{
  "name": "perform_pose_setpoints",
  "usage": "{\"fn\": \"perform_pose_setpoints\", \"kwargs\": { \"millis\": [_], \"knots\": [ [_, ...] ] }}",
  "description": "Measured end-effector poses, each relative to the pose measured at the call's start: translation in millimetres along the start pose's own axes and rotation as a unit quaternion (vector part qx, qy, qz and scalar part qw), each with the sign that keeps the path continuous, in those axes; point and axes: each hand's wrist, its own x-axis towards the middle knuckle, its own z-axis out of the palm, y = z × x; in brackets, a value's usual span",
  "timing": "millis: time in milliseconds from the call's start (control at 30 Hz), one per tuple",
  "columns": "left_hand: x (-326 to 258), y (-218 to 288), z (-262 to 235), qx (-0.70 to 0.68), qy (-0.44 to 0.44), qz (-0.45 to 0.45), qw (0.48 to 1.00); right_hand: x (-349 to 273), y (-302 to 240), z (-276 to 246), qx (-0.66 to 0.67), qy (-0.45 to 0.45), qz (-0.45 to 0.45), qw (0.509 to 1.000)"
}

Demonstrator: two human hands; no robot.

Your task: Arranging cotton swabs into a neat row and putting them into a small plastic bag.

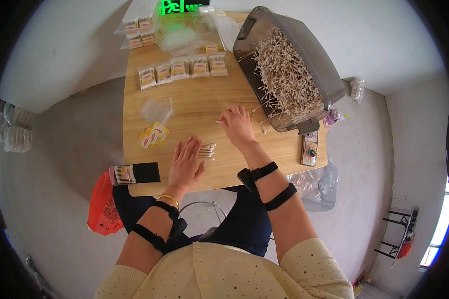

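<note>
On the wooden table, a small bundle of cotton swabs lies side by side. My left hand rests flat against the bundle's left end, fingers stretched out and covering part of it. To the upper right, my right hand is closed in a pinch; a white swab tip pokes out at its fingertips, and the rest is hidden. Just right of that hand, a grey plastic bin tipped toward me holds a big heap of loose cotton swabs. A few stray swabs lie by its lip.
Yellow-and-white cards and clear bags lie at the left. Filled swab packs stand in a row behind. A black-ended swab container sits at the front left edge, a phone at the right. A red bag hangs below.
</note>
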Motion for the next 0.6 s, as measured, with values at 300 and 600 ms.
{"fn": "perform_pose_setpoints", "kwargs": {
  "millis": [300,600],
  "knots": [
    [1,1,-3,0.0,-0.005,-0.004,1.0,-1,1,-7,0.013,-0.018,0.0,1.0],
    [1,1,0,0.001,0.003,0.004,1.0,14,10,-6,0.18,0.101,0.091,0.974]
  ]
}}
